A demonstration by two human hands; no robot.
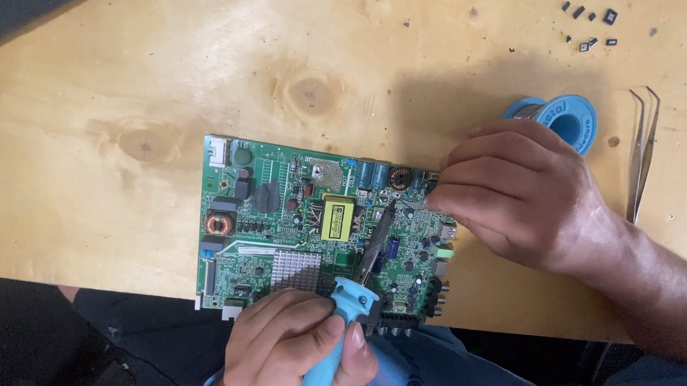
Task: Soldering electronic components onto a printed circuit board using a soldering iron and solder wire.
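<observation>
A green circuit board with a yellow transformer, copper coils and a silver heat sink lies on the wooden table. My left hand, at the board's near edge, grips the light-blue handle of a soldering iron. The iron's dark tip rests on the board near its middle right. My right hand comes in from the right, its fingers pinched on a thin solder wire held close to the iron's tip. The hand hides the board's right edge.
A blue spool of solder sits just behind my right hand. Metal tweezers lie at the far right. Several small black chips are scattered at the top right. The wooden table's near edge runs under the board.
</observation>
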